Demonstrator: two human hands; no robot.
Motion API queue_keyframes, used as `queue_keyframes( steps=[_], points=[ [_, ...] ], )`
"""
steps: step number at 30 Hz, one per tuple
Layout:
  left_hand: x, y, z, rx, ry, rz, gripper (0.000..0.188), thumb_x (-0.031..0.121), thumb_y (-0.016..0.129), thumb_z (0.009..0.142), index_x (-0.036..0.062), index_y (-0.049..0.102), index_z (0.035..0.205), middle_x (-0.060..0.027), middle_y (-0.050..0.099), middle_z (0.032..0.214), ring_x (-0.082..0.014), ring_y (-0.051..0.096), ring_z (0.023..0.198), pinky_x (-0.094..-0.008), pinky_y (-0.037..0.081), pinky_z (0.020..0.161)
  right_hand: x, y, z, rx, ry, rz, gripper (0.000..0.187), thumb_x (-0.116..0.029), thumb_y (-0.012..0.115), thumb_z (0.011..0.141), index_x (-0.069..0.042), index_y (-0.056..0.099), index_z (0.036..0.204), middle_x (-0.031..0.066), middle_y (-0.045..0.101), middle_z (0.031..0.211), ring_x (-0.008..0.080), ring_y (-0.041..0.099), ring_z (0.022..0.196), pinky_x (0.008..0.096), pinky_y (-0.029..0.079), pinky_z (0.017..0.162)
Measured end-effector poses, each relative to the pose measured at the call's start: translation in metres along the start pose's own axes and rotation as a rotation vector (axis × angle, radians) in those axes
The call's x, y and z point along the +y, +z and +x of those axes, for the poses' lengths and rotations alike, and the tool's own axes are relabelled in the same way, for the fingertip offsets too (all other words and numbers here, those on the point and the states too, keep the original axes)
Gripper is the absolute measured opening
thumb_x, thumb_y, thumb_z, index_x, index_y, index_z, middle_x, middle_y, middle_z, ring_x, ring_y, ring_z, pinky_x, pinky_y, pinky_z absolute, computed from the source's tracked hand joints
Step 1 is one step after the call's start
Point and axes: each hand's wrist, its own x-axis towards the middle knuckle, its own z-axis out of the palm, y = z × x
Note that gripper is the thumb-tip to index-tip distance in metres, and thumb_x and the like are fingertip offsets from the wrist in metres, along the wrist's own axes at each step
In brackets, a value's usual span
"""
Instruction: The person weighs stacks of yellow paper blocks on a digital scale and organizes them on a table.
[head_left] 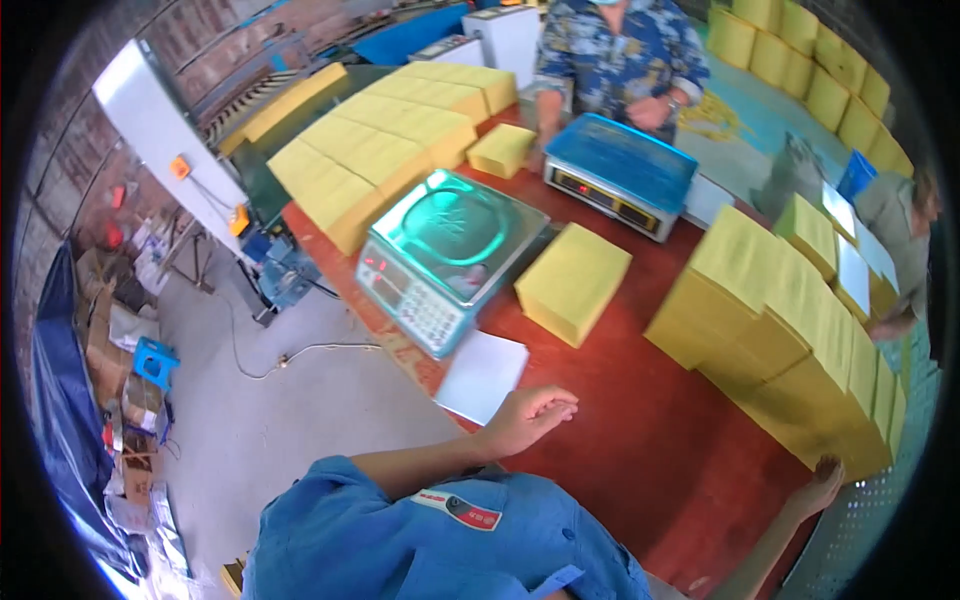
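My left hand (530, 415) is loosely closed above the red table (640, 430), beside a stack of white paper sheets (484, 375), with nothing visible in its curled fingers. At the lower right, my right hand (822, 488) rests its outstretched fingers against the near bottom corner of a long row of stacked yellow paper blocks (760, 330). Beyond my left hand, a single yellow paper block (574, 282) lies on the table. To its left stands a digital scale (440, 255) with a shiny metal pan, its display lit red and its pan bare.
Across the table, a person (620, 60) stands at a second scale (622, 165) with a blue top, one hand near a small yellow block (501, 150). Yellow stacks (360, 150) line the far left. Another person (895, 230) is at the right. A cable (330, 347) crosses the floor.
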Motion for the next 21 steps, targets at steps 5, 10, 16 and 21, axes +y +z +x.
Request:
queue_keyframes(
  steps=[5, 10, 16, 21],
  points=[
    [-0.025, -0.120, -0.077, 0.160, 0.111, -0.003, 0.019, 0.008, 0.052, 0.099, -0.0025, 0.060, 0.112, -0.0106, 0.067, 0.103, -0.0157, 0.065, 0.097, -0.0298, 0.052, 0.087, -0.057, 0.150, -0.196, -0.631, -0.246, 0.060, 0.019, -0.014, 0.047, 0.095, 0.001, 0.059, 0.089, 0.0074, 0.057, 0.086, 0.0168, 0.054, 0.082, 0.0292, 0.044, 0.077],
    [-0.044, -0.224, -0.165, 0.515, 0.078, -0.061, 0.018, 0.005, 0.048, 0.098, -0.0024, 0.063, 0.105, -0.0094, 0.067, 0.097, -0.0150, 0.065, 0.092, -0.0299, 0.052, 0.085, -0.108, 0.262, -0.418, -1.040, -0.114, 0.294, 0.019, -0.008, 0.049, 0.090, 0.004, 0.062, 0.082, 0.0120, 0.063, 0.086, 0.0188, 0.058, 0.080, 0.0315, 0.047, 0.076],
    [-0.070, -0.404, -0.284, 0.852, -0.001, 0.093, 0.016, 0.007, 0.053, 0.096, -0.0024, 0.064, 0.102, -0.0088, 0.068, 0.092, -0.0156, 0.066, 0.085, -0.0291, 0.053, 0.079, -0.071, 0.276, -0.687, -1.714, 0.491, 0.074, 0.016, -0.006, 0.053, 0.092, 0.000, 0.067, 0.088, 0.0075, 0.067, 0.087, 0.0156, 0.061, 0.084, 0.0281, 0.048, 0.078],
    [-0.029, -0.524, -0.306, 0.623, -0.109, 0.715, 0.032, 0.022, 0.064, 0.089, -0.0017, 0.062, 0.110, -0.0174, 0.065, 0.108, -0.0284, 0.062, 0.102, -0.0370, 0.048, 0.092, -0.034, 0.258, -0.838, -1.903, 0.788, -0.048, 0.019, -0.017, 0.056, 0.094, 0.000, 0.065, 0.089, 0.0023, 0.063, 0.083, 0.0113, 0.058, 0.076, 0.0257, 0.046, 0.070]
  ],
)
